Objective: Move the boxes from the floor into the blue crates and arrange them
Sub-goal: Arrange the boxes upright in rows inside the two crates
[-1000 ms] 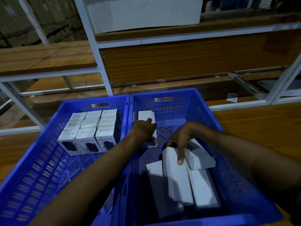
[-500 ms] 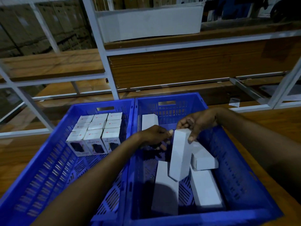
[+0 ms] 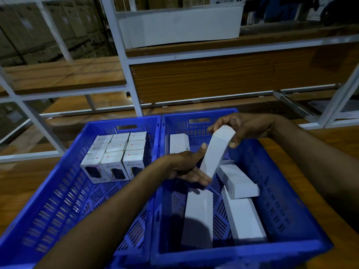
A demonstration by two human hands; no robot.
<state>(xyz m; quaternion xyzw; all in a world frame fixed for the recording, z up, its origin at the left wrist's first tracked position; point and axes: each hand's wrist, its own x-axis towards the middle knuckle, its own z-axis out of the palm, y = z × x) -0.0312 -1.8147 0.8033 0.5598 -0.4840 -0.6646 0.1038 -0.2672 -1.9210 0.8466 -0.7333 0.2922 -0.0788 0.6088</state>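
Right hand (image 3: 244, 127) pinches top of tilted white box (image 3: 215, 152) above right crate (image 3: 272, 181); left hand (image 3: 186, 167), fingers straight, supports lower end.

I see the left blue crate (image 3: 64, 171) holding nine small printed boxes (image 3: 116, 152), upright in a three-by-three block at its far end; in the right blue crate (image 3: 272, 181) a white box (image 3: 178, 142) stands in the far left corner; two long white boxes (image 3: 198, 216) lie flat; a third box (image 3: 239, 181) rests askew near them; the held box (image 3: 215, 152) tilts steeply above, right hand (image 3: 246, 127) pinching its top, left hand (image 3: 186, 167) under its foot.
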